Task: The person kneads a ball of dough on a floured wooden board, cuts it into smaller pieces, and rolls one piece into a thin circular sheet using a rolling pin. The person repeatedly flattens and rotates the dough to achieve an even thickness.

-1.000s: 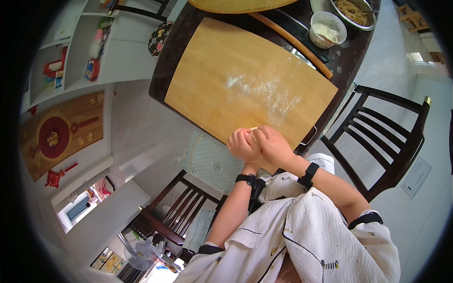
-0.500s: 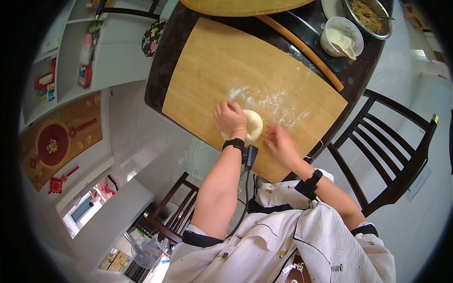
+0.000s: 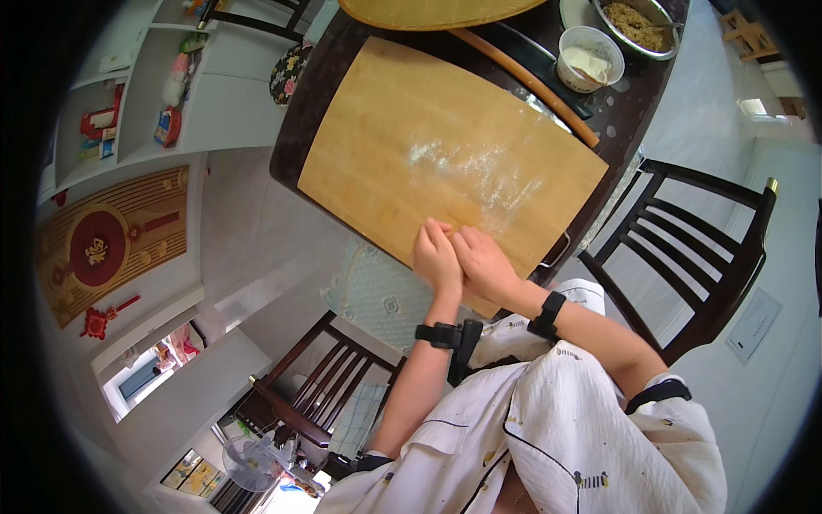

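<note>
My left hand [image 3: 437, 259] and my right hand [image 3: 488, 265] are pressed side by side at the near edge of a wooden board [image 3: 368, 120]. Fingers on both are curled inward, with the fingertips meeting at the front. The pale dough seen half a second ago shows nowhere on the board now; the closed hands cover the spot and hide it. White flour [image 3: 462, 167] is scattered on the wood just beyond my fingers. Each wrist wears a black strap.
A rolling pin [image 3: 524, 84] lies along the board's far right side. Beyond it stand a white tub of flour [image 3: 589, 62] and a metal bowl of crumbly filling [image 3: 635, 27]. A woven tray [image 3: 437, 12] is at the far edge. Dark chairs stand right [image 3: 698, 248] and lower left [image 3: 330, 377].
My right hand has moved left to meet my left hand, which has come right and nearer to me. The dough, visible under my left hand before, is now hidden.
</note>
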Demonstrator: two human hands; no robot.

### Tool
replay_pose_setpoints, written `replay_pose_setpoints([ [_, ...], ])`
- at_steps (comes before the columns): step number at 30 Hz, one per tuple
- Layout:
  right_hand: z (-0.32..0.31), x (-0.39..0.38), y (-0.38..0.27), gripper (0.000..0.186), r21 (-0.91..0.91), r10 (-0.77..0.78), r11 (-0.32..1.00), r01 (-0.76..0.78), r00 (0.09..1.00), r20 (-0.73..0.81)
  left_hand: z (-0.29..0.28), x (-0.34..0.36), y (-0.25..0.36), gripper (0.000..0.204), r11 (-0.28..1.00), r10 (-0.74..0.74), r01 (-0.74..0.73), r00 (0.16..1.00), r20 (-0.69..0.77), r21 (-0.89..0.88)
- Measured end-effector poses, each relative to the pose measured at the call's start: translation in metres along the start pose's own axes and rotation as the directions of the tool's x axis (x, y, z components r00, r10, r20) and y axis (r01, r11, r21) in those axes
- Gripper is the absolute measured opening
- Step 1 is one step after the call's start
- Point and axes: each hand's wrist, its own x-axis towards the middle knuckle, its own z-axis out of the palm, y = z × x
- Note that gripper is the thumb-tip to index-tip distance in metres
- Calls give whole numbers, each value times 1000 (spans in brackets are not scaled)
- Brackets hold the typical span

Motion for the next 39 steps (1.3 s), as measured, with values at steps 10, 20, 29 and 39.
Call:
replay_pose_setpoints([
  [10, -54, -4, 64, 38, 57, 266, 964, -260, 937, -228, 44, 46, -16, 15, 633, 670, -629, 737, 86, 451],
  [20, -173, 61, 175, 28, -262, 243, 832, -488, 747, -619, 64, 106, 2, 8, 639, 650, -648, 743, 161, 414],
  [29, -180, 77, 206, 30, -371, 240, 799, -474, 816, -525, 71, 142, 0, 20, 662, 612, -601, 778, 141, 447],
  [39, -207, 80, 225, 41, -270, 436, 824, -499, 861, -261, -5, 120, -51, 53, 937, 259, -327, 888, 380, 126],
])
